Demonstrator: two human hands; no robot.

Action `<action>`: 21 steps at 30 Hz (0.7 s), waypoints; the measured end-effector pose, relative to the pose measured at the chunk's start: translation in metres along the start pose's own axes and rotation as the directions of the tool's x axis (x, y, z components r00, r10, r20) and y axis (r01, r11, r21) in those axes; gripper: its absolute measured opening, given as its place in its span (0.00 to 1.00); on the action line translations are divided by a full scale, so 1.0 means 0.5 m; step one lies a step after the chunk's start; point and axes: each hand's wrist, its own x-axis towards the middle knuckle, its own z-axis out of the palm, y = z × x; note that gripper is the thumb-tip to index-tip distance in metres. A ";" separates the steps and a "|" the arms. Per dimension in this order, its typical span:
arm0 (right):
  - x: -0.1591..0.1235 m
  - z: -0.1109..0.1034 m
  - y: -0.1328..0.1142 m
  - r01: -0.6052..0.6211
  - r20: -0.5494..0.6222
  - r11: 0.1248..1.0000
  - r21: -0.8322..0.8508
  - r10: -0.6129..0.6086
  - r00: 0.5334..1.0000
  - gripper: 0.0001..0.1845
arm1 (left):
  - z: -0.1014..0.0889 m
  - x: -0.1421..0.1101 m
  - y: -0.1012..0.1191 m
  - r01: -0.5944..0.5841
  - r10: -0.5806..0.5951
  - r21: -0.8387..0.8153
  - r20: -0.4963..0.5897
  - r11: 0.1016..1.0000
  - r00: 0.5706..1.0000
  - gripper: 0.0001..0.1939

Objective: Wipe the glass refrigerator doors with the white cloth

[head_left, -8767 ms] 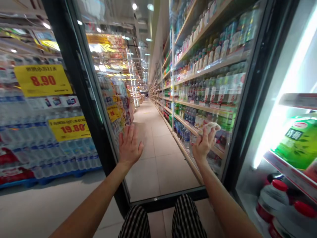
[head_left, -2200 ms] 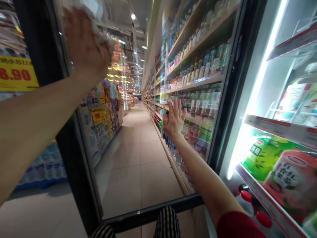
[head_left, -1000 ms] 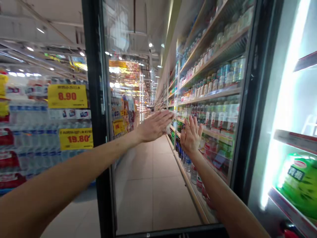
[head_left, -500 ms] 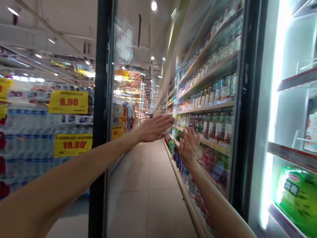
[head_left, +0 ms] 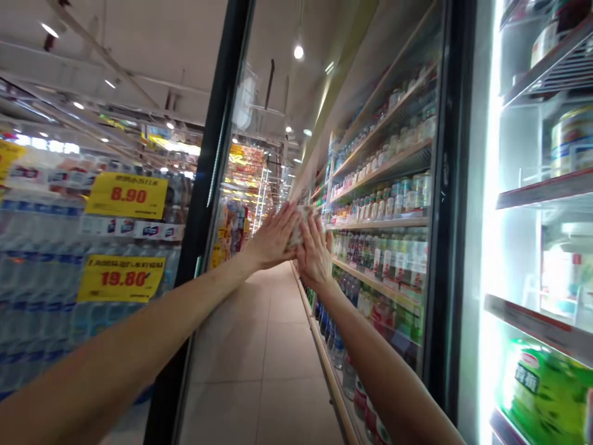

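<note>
I face an open glass fridge door [head_left: 451, 259] with a black frame. My left hand [head_left: 273, 238] reaches across and presses a small pale cloth [head_left: 303, 216] flat against the glass at about head height. My right hand [head_left: 315, 256] is raised beside it with fingers up and apart. Its fingertips touch the cloth and my left hand's fingers. Most of the cloth is hidden between the two hands.
The lit fridge interior on the right holds shelves [head_left: 542, 191] with jars and green bottles [head_left: 546, 383]. Through the glass runs a tiled aisle [head_left: 259, 346] lined with drink shelves. On the left are stacked water bottles with yellow price signs [head_left: 127, 194].
My left hand with the cloth has come down from the door's upper left and slid right. My right hand moved up and left until the two hands meet on the cloth. My view tilted upward.
</note>
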 end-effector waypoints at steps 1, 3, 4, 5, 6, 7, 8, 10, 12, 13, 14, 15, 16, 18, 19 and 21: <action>0.016 0.005 -0.009 -0.009 0.010 1.000 -0.025 0.009 1.000 0.28 | -0.009 -0.014 -0.020 0.030 -0.030 0.020 0.016 0.999 0.999 0.47; 0.042 0.010 -0.023 -0.023 -0.010 0.997 -0.073 0.023 1.000 0.30 | -0.025 -0.040 -0.055 0.076 -0.078 0.057 0.043 0.996 0.996 0.50; 0.053 0.011 -0.029 -0.024 -0.024 0.996 -0.090 0.022 0.999 0.31 | -0.031 -0.049 -0.065 0.093 -0.096 0.073 0.049 0.993 0.994 0.49; 0.064 0.012 -0.035 -0.014 -0.028 0.995 -0.103 0.011 1.000 0.31 | -0.035 -0.055 -0.070 0.104 -0.109 0.087 0.048 0.991 0.993 0.48; 0.075 0.014 -0.042 0.014 -0.018 0.994 -0.110 -0.016 1.000 0.30 | -0.036 -0.058 -0.071 0.111 -0.116 0.098 0.042 0.989 0.992 0.47; 0.085 0.016 -0.048 0.058 0.005 0.992 -0.112 -0.058 0.998 0.29 | -0.036 -0.060 -0.069 0.114 -0.119 0.106 0.036 0.988 0.992 0.46; 0.095 0.018 -0.052 0.111 0.034 0.988 -0.109 -0.108 0.994 0.28 | -0.035 -0.060 -0.065 0.114 -0.118 0.110 0.031 0.987 0.992 0.46; 0.107 0.019 -0.047 0.203 0.087 0.974 -0.100 -0.194 0.977 0.25 | -0.032 -0.061 -0.059 0.119 -0.123 0.112 0.025 0.987 0.992 0.46; 0.102 0.009 -0.011 0.227 0.104 0.968 -0.106 -0.216 0.971 0.24 | -0.029 -0.063 -0.055 0.138 -0.141 0.112 0.017 0.984 0.990 0.45; 0.092 -0.003 0.023 0.209 0.095 0.971 -0.118 -0.199 0.975 0.23 | -0.027 -0.066 -0.055 0.151 -0.153 0.113 0.012 0.982 0.988 0.45; 0.078 -0.021 0.066 0.171 0.073 0.976 -0.135 -0.162 0.984 0.23 | -0.026 -0.068 -0.053 0.165 -0.167 0.112 0.007 0.980 0.986 0.44; 0.061 -0.042 0.117 0.102 0.036 0.983 -0.155 -0.098 0.995 0.23 | -0.024 -0.070 -0.051 0.180 -0.181 0.110 0.000 0.977 0.983 0.44; 0.042 -0.065 0.173 0.002 -0.017 0.984 -0.176 -0.005 1.000 0.22 | -0.022 -0.072 -0.047 0.195 -0.196 0.105 -0.009 0.975 0.981 0.44; 0.009 -0.106 0.275 -0.287 -0.177 0.939 -0.189 0.254 0.951 0.22 | -0.016 -0.071 -0.034 0.238 -0.235 0.086 -0.040 0.968 0.971 0.43; -0.002 -0.120 0.311 -0.427 -0.255 0.889 -0.166 0.379 0.890 0.22 | -0.012 -0.069 -0.026 0.265 -0.261 0.075 -0.059 0.961 0.964 0.43; -0.009 -0.124 0.333 -0.537 -0.321 0.838 -0.096 0.485 0.814 0.22 | -0.004 -0.064 -0.010 0.314 -0.308 0.052 -0.097 0.948 0.946 0.43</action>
